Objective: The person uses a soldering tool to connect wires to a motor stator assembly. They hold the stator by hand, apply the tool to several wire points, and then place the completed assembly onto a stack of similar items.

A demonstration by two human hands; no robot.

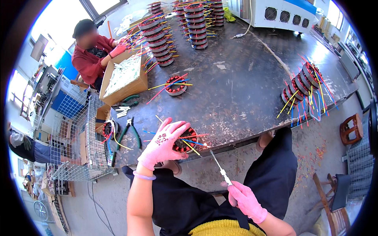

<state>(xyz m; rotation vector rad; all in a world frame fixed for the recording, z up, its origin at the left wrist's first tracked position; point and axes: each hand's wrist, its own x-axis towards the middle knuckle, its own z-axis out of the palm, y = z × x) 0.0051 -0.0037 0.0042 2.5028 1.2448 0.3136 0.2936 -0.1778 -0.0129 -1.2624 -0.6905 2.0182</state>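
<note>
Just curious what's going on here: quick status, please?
Left hand pressing round red-wound coil ring at table edge. Right hand gripping thin metal-tipped tool, tip at its coloured wires. Green-handled pliers lie apart.

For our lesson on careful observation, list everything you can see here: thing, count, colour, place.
wound coil: one, red with coloured wires, table's near edge under left hand
lone coil: one, red, mid-table
coil stacks: several, far side
coil row: one, right edge
pliers: one, green-handled, left
cardboard box: one, brown, far left
wire basket: one, grey, beside table
table: one, dark
co-worker: one, red top
left hand: pink glove, on coil
right hand: pink glove, holding thin tool
</note>
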